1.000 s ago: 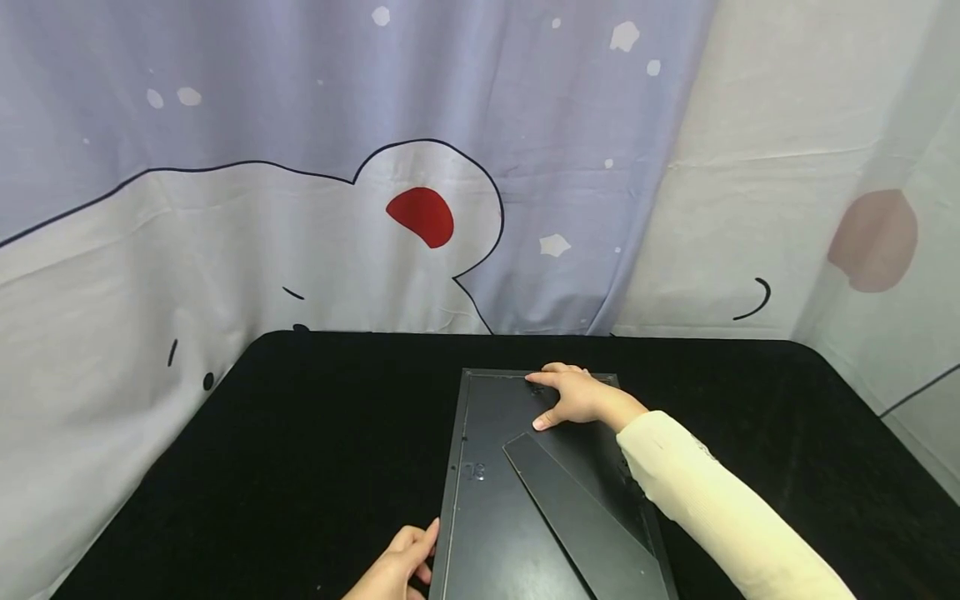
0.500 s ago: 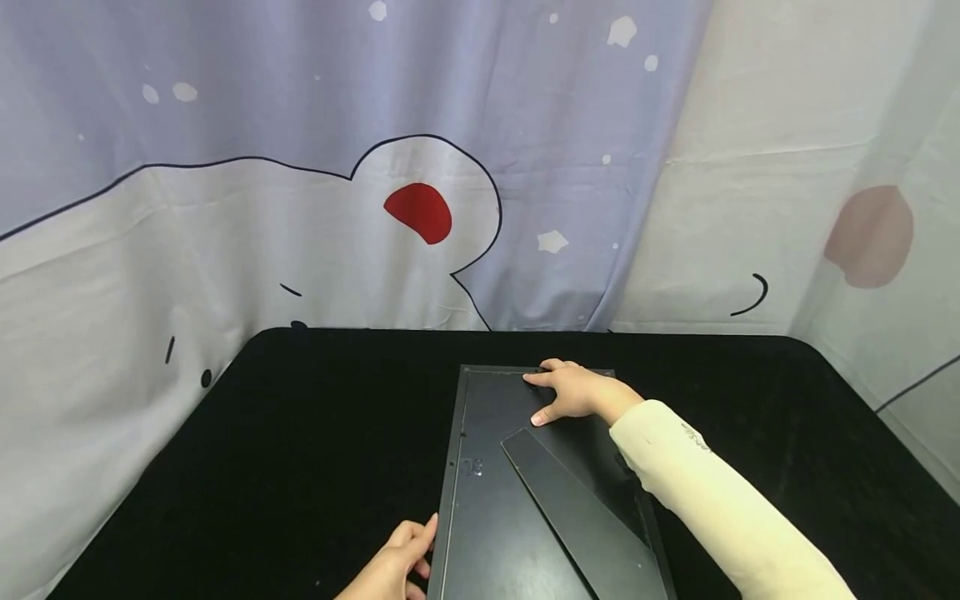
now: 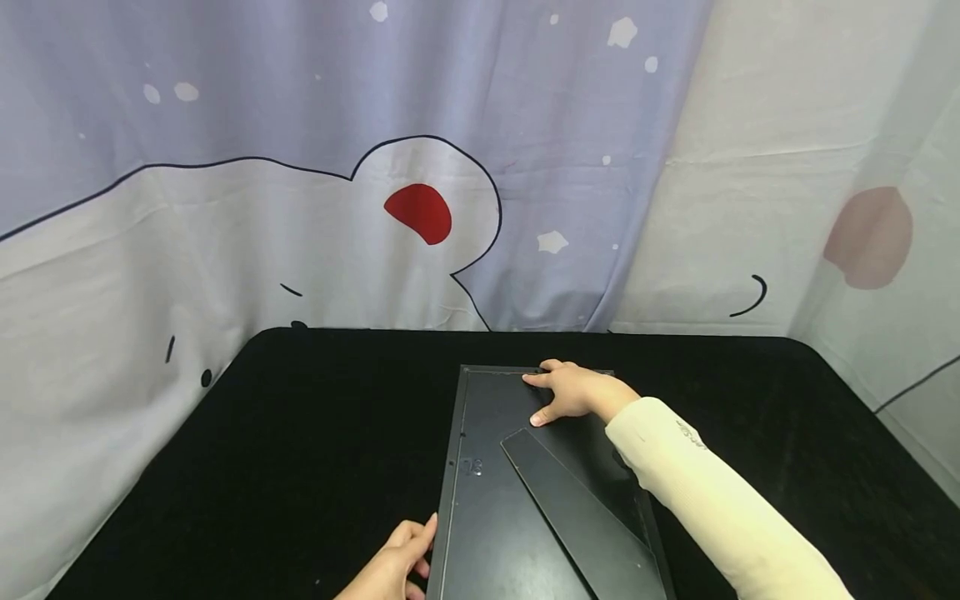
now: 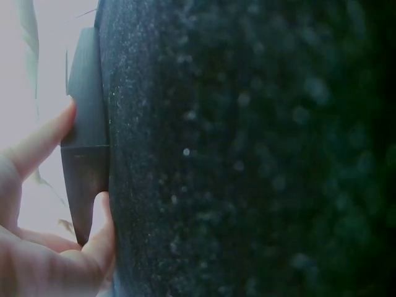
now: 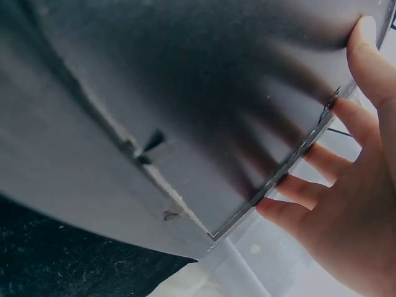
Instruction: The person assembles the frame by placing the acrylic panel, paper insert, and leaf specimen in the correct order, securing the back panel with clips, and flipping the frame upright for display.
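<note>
A dark picture frame, its back uppermost, lies on the black cloth in the head view. A slanted easel leg crosses its back panel. My left hand grips the frame's left edge near the bottom of view; in the left wrist view the thumb and a lower finger touch the rim. At the far edge my right hand holds the frame, thumb on the panel and fingers spread along the rim. In the right wrist view the fingertips of the right hand are hidden at that edge. The frame's near end is cut off.
Black cloth covers the table, which has rounded far corners. Behind it hangs a pale blue and white curtain with printed shapes. Small metal tabs stick up along the frame's inner edge.
The head view has shifted slightly. The frame and both hands stay almost in place, and the right sleeve has moved a little to the left.
</note>
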Available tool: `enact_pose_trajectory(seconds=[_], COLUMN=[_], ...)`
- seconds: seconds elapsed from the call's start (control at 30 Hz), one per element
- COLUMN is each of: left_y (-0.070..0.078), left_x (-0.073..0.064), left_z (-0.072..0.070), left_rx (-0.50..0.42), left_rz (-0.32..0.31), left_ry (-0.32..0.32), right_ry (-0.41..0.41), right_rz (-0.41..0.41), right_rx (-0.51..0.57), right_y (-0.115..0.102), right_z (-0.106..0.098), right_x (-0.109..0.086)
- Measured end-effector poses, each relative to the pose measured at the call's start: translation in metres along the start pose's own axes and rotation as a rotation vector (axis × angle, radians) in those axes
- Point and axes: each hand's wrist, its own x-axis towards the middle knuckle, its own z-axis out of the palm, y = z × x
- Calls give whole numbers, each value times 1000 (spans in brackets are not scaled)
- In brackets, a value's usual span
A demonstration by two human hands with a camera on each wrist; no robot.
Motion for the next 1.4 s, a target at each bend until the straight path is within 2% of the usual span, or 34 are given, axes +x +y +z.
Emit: enact_pose_trajectory(seconds=[0.13,0.2,0.33,0.43,0.57,0.73,0.83,1.03,1.4], left_y=[1,0,-4,-8,-11,-11,-11,-11,-12], left_x=[-1,-1,-1,1,2,1,1,2,2], left_z=[-1,-4,-14,-20,-22,-21,-21,-20,-20], left_rx=[37,63,283,416,433,471,474,452,443], left_rz=[-9,17,272,454,483,529,535,504,509], left_ry=[-2,-26,-148,-205,-226,-216,-206,-205,-202], right_ry=[9,11,10,12,34,86,119,199,306], right_rz=[-17,-23,-24,-26,-52,-108,-132,-171,-150], right_rx=[15,24,43,63,113,172,200,258,344], right_y=[3,5,7,8,10,12,12,13,16], right_z=[2,3,2,1,-2,-5,-4,1,29], right_x=[0,0,-2,-4,-11,-31,-48,-89,-158])
